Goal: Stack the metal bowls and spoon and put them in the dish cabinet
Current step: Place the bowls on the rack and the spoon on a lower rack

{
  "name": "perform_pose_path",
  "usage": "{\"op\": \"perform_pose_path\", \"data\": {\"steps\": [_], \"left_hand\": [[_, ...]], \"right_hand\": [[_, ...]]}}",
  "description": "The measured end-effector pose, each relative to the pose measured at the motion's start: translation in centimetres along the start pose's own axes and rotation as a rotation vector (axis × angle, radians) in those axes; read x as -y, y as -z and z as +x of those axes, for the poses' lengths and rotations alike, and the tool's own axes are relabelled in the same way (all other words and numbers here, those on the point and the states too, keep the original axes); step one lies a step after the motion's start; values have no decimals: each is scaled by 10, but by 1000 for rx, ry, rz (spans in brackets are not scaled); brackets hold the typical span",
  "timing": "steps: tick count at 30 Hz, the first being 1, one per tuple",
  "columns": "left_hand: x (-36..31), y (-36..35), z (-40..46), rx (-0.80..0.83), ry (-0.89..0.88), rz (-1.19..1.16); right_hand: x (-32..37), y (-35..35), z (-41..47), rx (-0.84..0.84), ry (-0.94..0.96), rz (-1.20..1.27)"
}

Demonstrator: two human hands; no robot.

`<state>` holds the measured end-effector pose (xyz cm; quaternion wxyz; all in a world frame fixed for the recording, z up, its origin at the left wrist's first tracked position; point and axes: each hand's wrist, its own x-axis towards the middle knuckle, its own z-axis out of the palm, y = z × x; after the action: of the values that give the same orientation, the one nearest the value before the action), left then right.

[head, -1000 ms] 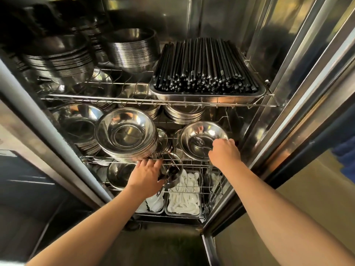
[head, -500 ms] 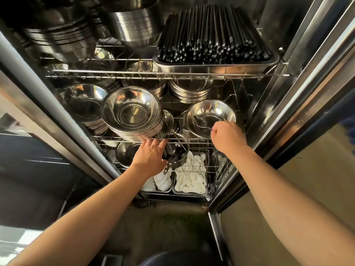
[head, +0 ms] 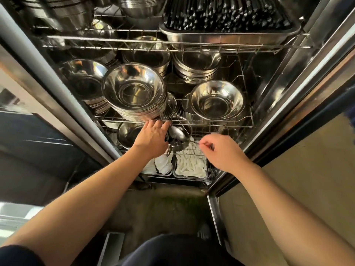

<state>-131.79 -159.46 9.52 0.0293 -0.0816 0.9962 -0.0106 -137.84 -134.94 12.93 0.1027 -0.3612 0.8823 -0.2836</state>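
Bowls, shiny nested steel stack (head: 134,93) shelved at frame centre; left hand (head: 151,138), fingers extended, touches it empty; right hand (head: 223,151) loosely curled, contents unclear; spoon unplaced, seemingly.

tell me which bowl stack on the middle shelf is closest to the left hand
The tall bowl stack at the shelf's front left. The left hand reaches right under its rim, while the front-right bowls and the stacks behind sit farther off.
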Motion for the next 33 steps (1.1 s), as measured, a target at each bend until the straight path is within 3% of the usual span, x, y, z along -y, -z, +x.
{"op": "perform_pose_path", "data": {"steps": [8, 14, 19, 33], "left_hand": [[5, -4, -5, -10, 7, -68], [9, -8, -8, -60, -10, -71], [7, -9, -10, -78, 8, -103], [4, -11, -10, -81, 41, -135]], "right_hand": [[-15, -56, 43, 177, -319, 109], [-24, -90, 88, 250, -673, 303], [-31, -104, 115, 262, -687, 160], [-39, -120, 130, 250, -696, 133]]}}
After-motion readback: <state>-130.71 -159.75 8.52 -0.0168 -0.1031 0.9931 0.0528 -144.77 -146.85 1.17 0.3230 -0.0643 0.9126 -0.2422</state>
